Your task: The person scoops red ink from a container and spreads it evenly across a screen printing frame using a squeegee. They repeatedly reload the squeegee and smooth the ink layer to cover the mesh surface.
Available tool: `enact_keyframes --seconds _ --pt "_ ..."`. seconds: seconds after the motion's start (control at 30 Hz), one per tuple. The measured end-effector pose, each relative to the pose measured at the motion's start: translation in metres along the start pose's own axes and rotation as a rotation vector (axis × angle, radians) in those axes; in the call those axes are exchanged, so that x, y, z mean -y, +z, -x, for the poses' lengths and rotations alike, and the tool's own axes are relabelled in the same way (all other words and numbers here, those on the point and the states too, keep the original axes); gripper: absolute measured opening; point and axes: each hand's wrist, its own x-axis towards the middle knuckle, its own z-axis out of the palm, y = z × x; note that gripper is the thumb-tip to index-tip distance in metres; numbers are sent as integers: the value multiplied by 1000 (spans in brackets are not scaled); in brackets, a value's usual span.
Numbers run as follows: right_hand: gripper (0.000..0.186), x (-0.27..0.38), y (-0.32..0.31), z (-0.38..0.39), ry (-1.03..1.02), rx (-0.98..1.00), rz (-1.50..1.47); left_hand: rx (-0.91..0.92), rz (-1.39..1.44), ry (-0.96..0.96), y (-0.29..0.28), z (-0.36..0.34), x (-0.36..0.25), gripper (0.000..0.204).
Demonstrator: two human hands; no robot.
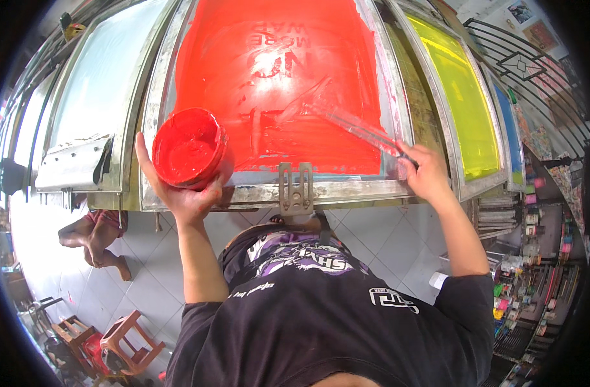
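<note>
Messy red moment, lots to spill

Starting at upper left with a pale screen [108, 64], parked beside all this mess. Just left of centre, spotting a left hand [195, 198] cupped around the lower side of a tub [222, 161], opened fairly wide to hold it. Could slip with all that red smeared near the thumb, or slop ink [184, 158] over the rim if tipped too far. Can't tell whether also resting on anything underneath.

Moving to the middle: would worry about bumping a wet red coat [337, 61] on the big red screen [256, 193] with the tub or a wrist. At bottom centre, watch for drips gumming up a slotted metal bracket [297, 190].

Right of centre, seeing a spatula [363, 131] slanting down to a right hand [426, 171], closed snugly around the handle. Can't tell whether touching the coat or hovering just above. Might gouge the mesh if pushed in edge-first, or skid thanks to inky fingers. Over at upper right, could splatter a yellow screen [459, 97] if flicked carelessly.

As for looks, same direction: seeing a tub slathered red inside, thick and glossy. Then a bright, shiny coat with glare near top centre, showing darker reversed lettering, plus streaks and a boxy drag mark lower down. Lastly a long, flat spatula, greyish under red smears.
</note>
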Motion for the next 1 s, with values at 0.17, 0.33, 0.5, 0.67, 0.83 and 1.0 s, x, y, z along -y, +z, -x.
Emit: enact_keyframes --seconds 0.17,0.33,0.5,0.67,0.83,1.0 --pt "32 18 -4 12 -31 92 -228 -4 52 -35 5 0 1 118" --pt "34 -18 -41 14 101 46 -546 4 40 -39 4 -1 0 118" --pt "31 -62 -101 41 326 24 -294 23 19 19 -2 -1 9 117" --pt "31 -61 -129 57 386 150 -31 17 -20 29 -2 0 13 118" --pt "32 -57 -126 43 382 242 69 41 -59 62 -3 -1 16 118" --pt "32 -60 -105 38 255 262 -105 37 -11 63 -1 0 12 119"
